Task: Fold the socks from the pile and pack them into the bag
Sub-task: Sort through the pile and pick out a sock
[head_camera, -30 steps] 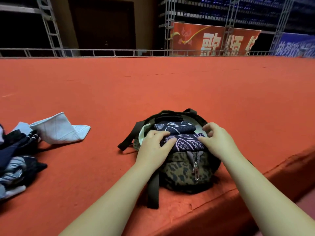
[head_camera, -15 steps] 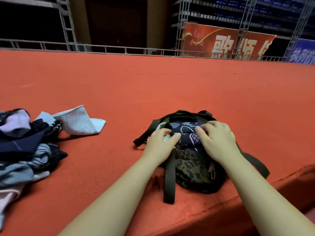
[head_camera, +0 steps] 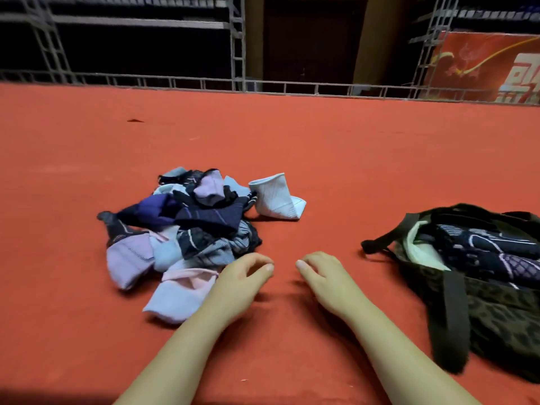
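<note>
Both hands are off the bag now and swinging across toward the sock pile, and the view is swinging left with them. The left hand is hovering at the pile's near edge, fingers loosely curled, holding nothing; the right hand is sitting just beside it over bare carpet, equally relaxed and empty. The sock pile is lying as a soft, crumpled heap of knit fabric in navy stripes, lilac, pale blue and pink. One light ribbed sock, folded into a stiff cone-like shape, is resting at the pile's far right edge. Well off to the right, the camouflage-print bag is slumping open on the red carpet, its dark webbing straps trailing, and patterned navy folded socks are showing inside its mouth next to a pale lining.
</note>
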The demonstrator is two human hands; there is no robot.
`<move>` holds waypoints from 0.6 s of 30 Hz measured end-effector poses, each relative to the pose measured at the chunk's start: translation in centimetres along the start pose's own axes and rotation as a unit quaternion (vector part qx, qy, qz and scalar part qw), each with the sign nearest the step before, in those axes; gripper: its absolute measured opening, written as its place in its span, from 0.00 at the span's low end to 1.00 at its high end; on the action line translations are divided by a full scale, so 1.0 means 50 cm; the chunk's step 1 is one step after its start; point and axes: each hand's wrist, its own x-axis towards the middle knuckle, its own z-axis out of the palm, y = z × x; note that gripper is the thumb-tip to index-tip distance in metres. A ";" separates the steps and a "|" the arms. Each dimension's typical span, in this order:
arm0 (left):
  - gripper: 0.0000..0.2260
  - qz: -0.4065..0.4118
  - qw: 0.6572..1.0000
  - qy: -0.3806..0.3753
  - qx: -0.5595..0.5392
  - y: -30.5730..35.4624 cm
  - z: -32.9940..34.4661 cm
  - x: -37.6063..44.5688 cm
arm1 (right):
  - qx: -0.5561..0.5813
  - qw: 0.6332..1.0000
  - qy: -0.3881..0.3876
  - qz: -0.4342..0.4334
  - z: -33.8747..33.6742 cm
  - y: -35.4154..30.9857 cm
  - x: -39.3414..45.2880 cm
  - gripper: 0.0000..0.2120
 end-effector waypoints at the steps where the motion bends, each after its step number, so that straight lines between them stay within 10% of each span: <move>1: 0.06 0.004 1.000 0.018 -0.003 -0.005 -0.027 -0.014 | 0.016 1.000 -0.009 -0.006 0.023 -0.020 0.008 0.23; 9: 0.09 0.030 0.970 0.236 0.050 -0.032 -0.172 -0.052 | 0.218 0.974 0.046 -0.039 0.112 -0.165 0.050 0.03; 18: 0.08 0.035 0.968 0.195 0.157 -0.070 -0.168 0.006 | 0.343 0.938 0.021 -0.040 0.126 -0.218 0.084 0.12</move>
